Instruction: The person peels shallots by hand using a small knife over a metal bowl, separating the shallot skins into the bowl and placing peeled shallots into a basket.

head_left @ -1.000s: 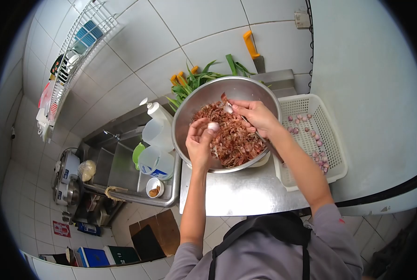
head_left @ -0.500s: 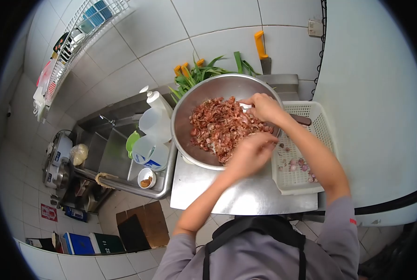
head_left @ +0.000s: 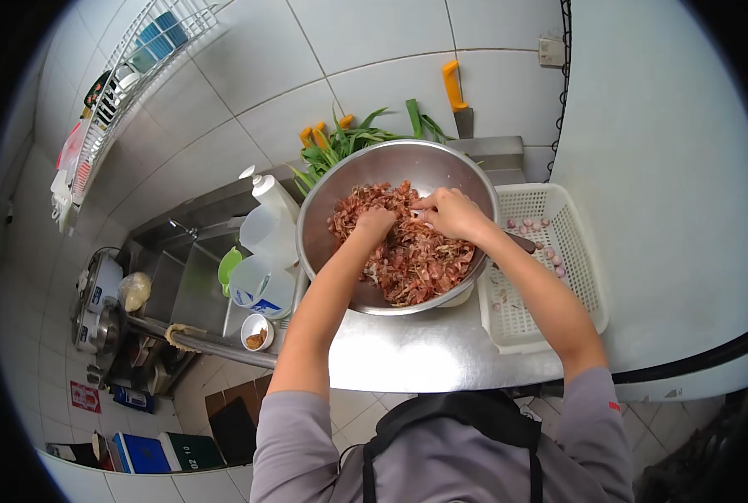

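A large steel bowl [head_left: 428, 155] holds a heap of reddish-brown shallots and dry skins [head_left: 420, 260]. My left hand [head_left: 375, 225] reaches into the heap on its left side, fingers curled down and partly buried; what they grip is hidden. To its right, my right hand [head_left: 453, 212] is over the heap, its fingers pinched around a small, pale, shiny thing too small to name. Beside the bowl, a white perforated basket [head_left: 587, 277] contains several peeled pinkish shallots [head_left: 556, 261]. A dark brown handle [head_left: 520, 243] sticks out between bowl and basket.
Bowl and basket rest on a steel counter [head_left: 407, 352]. Leafy greens [head_left: 353, 142] and yellow-handled knives [head_left: 452, 88] are behind. On the left are a sink [head_left: 198, 285], plastic jugs [head_left: 261, 281], a pump bottle [head_left: 273, 193] and a small white cup [head_left: 257, 332].
My left hand has moved from the bowl's near right rim leftward into the heap. My right hand stays over the heap, slightly lower. More peeled shallots show at the basket's far end.
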Demonstrator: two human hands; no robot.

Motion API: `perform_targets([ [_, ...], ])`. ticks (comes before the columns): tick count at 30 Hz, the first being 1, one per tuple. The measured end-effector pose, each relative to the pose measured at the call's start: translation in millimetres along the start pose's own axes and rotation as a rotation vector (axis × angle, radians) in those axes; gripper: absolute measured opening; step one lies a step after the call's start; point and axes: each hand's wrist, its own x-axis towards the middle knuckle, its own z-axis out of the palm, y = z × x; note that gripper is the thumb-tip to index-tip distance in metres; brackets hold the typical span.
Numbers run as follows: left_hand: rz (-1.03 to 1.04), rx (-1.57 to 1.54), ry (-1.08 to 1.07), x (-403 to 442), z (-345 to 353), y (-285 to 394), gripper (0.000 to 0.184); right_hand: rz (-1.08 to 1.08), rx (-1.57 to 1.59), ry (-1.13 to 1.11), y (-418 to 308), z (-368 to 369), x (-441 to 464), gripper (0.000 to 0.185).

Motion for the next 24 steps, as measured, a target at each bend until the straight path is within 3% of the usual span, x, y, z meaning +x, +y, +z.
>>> perform_targets([
  [3, 0.093, -0.454, 0.023, -4.9, -27.7, -18.1, 0.021, -0.024, 0.067, -0.011, 14.7, -0.1, 1.8, 0.025],
  [4, 0.158, -0.664, 0.187, -11.3, -35.4, -23.1, 0.020, -0.035, 0.091, -0.013, 18.5, -1.0, 1.6, 0.026],
  [5, 0.130, -0.752, 0.317, -17.6, -41.9, -26.5, 0.019, -0.043, 0.151, -0.016, 19.8, -2.8, 1.5, 0.027],
  [7, -0.020, -1.343, 0.319, -36.8, -64.3, -17.7, 0.022, -0.063, 0.274, -0.029, 17.8, -6.4, -0.4, 0.031],
  [10, -0.168, -1.881, 0.432, -52.9, -75.2, -3.2, 0.024, 0.016, 0.671, -0.062, -5.0, -3.6, -10.3, 0.037],
  [13, -0.083, -2.191, 0.495, -68.6, -79.9, 13.5, 0.022, -0.011, 0.942, -0.115, -21.7, 2.7, -14.0, 0.041],
  [18, -0.011, -2.334, 0.593, -84.2, -78.4, 39.7, 0.019, -0.013, 1.067, -0.071, -44.2, 8.4, -19.8, 0.042],
  [24, 0.040, -2.228, 0.856, -96.7, -85.6, 53.9, 0.018, -0.029, 1.247, -0.097, -54.7, 9.2, -26.5, 0.040],
])
